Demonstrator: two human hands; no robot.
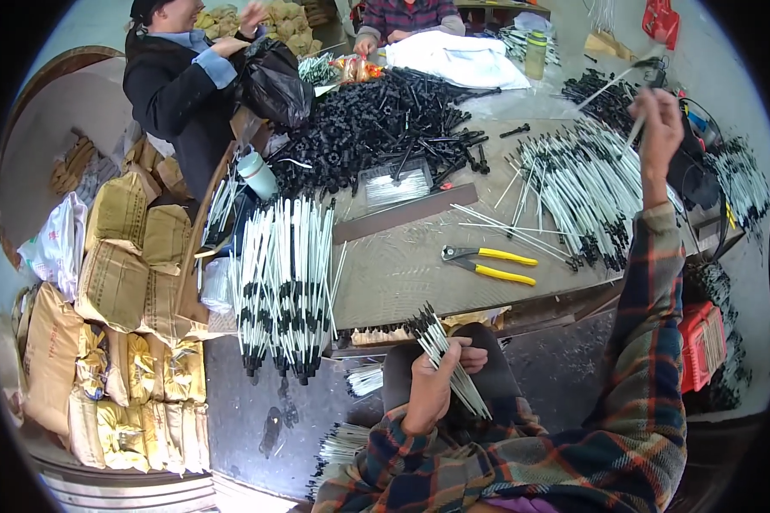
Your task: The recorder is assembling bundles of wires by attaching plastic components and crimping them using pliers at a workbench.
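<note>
Clearly, the left hand [435,382] holds a bundle of white sticks [433,336] beside the desk [389,278], while I cannot tell whether the raised right hand [659,128] grips anything.

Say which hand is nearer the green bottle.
Right: the right hand is raised, right of the green bottle; the left hand is farther, short of the table.

The white plastic bag [50,248] and brown wrapped packages [114,286] at the left of the frame bear print too small to read.
</note>
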